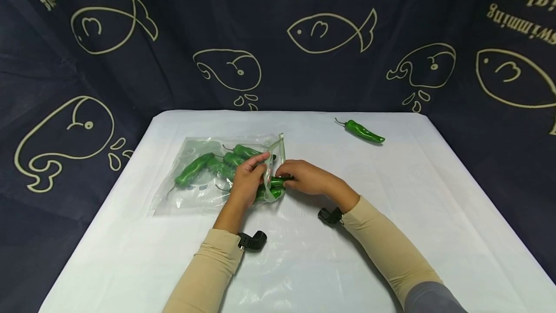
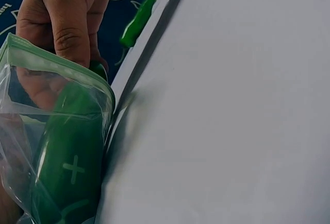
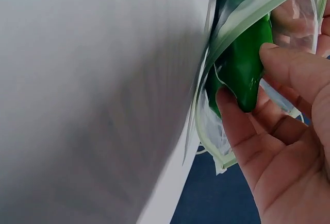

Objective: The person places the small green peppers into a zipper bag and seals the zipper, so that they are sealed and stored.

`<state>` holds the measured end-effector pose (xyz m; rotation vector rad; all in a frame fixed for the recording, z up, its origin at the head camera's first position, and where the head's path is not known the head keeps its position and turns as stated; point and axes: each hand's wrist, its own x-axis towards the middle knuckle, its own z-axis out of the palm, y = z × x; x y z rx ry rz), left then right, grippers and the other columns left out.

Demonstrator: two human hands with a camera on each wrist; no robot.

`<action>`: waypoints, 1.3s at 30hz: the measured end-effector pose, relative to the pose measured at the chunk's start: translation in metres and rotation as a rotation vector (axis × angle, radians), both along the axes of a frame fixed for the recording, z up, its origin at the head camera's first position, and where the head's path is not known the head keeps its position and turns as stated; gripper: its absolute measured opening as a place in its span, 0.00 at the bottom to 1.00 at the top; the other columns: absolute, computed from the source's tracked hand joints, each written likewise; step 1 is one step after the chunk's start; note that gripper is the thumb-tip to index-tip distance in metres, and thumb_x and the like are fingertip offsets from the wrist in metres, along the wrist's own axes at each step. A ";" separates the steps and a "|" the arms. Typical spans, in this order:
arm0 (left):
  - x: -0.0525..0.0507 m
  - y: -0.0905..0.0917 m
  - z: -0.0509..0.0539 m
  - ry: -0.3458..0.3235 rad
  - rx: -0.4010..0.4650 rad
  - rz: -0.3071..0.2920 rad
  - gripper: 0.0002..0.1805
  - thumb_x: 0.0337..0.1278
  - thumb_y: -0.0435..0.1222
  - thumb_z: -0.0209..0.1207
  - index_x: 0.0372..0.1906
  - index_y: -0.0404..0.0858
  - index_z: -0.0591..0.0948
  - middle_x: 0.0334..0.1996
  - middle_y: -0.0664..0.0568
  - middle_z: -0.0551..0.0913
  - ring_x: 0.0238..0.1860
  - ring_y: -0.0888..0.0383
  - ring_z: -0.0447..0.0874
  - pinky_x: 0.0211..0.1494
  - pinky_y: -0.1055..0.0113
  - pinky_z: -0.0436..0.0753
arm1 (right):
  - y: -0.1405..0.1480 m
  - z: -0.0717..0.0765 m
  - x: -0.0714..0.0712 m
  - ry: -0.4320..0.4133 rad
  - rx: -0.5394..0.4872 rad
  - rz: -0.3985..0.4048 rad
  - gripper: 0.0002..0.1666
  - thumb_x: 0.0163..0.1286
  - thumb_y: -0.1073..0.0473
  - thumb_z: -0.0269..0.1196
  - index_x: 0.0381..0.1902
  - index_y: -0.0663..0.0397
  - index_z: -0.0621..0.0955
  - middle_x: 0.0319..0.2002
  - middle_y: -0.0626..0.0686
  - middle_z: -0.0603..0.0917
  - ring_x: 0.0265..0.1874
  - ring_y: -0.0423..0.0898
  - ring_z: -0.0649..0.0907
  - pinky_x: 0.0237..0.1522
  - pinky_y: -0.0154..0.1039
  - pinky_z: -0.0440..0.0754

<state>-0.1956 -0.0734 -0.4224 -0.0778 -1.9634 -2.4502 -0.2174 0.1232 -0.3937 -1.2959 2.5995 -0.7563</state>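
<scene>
A clear zip bag (image 1: 280,145) with a pale green seal lies on its side in the head view, its mouth facing right. Several green peppers (image 1: 194,169) show through the plastic. My left hand (image 1: 246,181) grips the bag near its mouth, its fingers partly seen through the film in the right wrist view. At the opening, my right hand (image 1: 306,177) pinches one green pepper (image 3: 248,67) by its tapered end between thumb and fingers. Most of that pepper is inside the bag. Another pepper lies close behind it, mostly hidden.
One loose green pepper (image 1: 364,132) lies near the back edge of the white-covered table (image 1: 434,235), right of the bag. Behind the table hangs a dark blue cloth (image 1: 269,91) printed with fish and whales. A black wrist camera (image 1: 253,241) sits on the left forearm.
</scene>
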 end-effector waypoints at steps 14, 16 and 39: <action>0.000 0.000 0.002 -0.002 -0.011 -0.012 0.20 0.64 0.26 0.52 0.60 0.31 0.80 0.56 0.39 0.77 0.28 0.62 0.75 0.31 0.72 0.80 | -0.002 0.001 -0.005 0.037 0.017 -0.016 0.13 0.65 0.61 0.70 0.47 0.56 0.83 0.36 0.49 0.80 0.33 0.44 0.77 0.38 0.38 0.75; 0.000 0.000 0.003 -0.002 -0.007 -0.016 0.20 0.65 0.26 0.51 0.60 0.31 0.80 0.55 0.38 0.77 0.27 0.62 0.75 0.31 0.72 0.80 | -0.003 0.002 -0.005 0.044 0.025 -0.021 0.13 0.64 0.60 0.70 0.46 0.55 0.83 0.36 0.49 0.80 0.34 0.44 0.78 0.38 0.39 0.76; 0.001 -0.001 0.001 -0.007 -0.027 -0.008 0.20 0.65 0.26 0.51 0.60 0.32 0.80 0.59 0.44 0.77 0.31 0.62 0.76 0.32 0.71 0.81 | -0.006 0.001 -0.004 -0.003 0.092 -0.041 0.06 0.67 0.62 0.67 0.42 0.52 0.82 0.30 0.44 0.81 0.28 0.39 0.75 0.33 0.37 0.73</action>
